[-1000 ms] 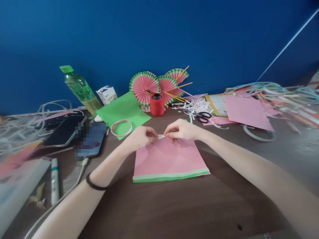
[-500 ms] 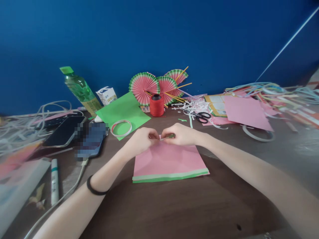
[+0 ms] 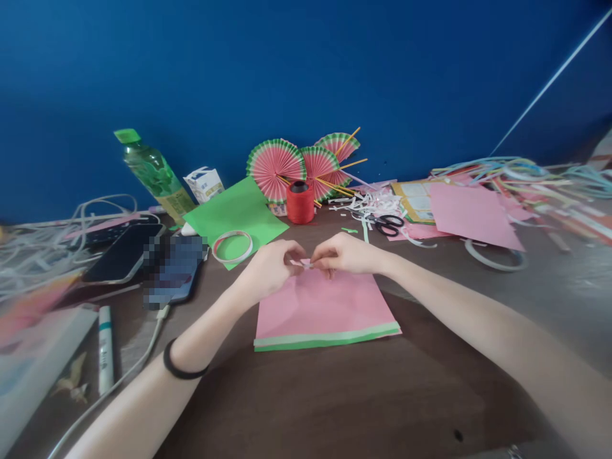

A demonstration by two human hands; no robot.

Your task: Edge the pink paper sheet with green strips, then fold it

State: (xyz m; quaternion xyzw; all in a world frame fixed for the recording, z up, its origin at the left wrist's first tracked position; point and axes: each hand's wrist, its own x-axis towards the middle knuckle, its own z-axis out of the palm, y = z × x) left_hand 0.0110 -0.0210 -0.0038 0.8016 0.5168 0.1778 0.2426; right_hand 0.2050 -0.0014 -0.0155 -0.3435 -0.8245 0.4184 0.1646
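A pink paper sheet (image 3: 325, 309) with a white and green band along its near edge lies on the brown table (image 3: 335, 401). My left hand (image 3: 270, 268) and my right hand (image 3: 342, 254) meet over its far edge. Both pinch a small white strip (image 3: 305, 263) between their fingertips. The strip sits right at the sheet's far edge; I cannot tell if it is stuck to the paper. A black band circles my left wrist.
A tape ring (image 3: 233, 245) lies on a green sheet (image 3: 236, 210). Behind stand a red thread spool (image 3: 300, 202), paper fans (image 3: 277, 166), a green bottle (image 3: 153, 172). Scissors (image 3: 389, 223), paper scraps and pink sheets (image 3: 471, 213) are right. Phones (image 3: 174, 268), cables and a marker (image 3: 105, 347) are left.
My hands closed together half a second ago and now have parted slightly, still pinching the white strip at the sheet's far edge. The sheet has not moved.
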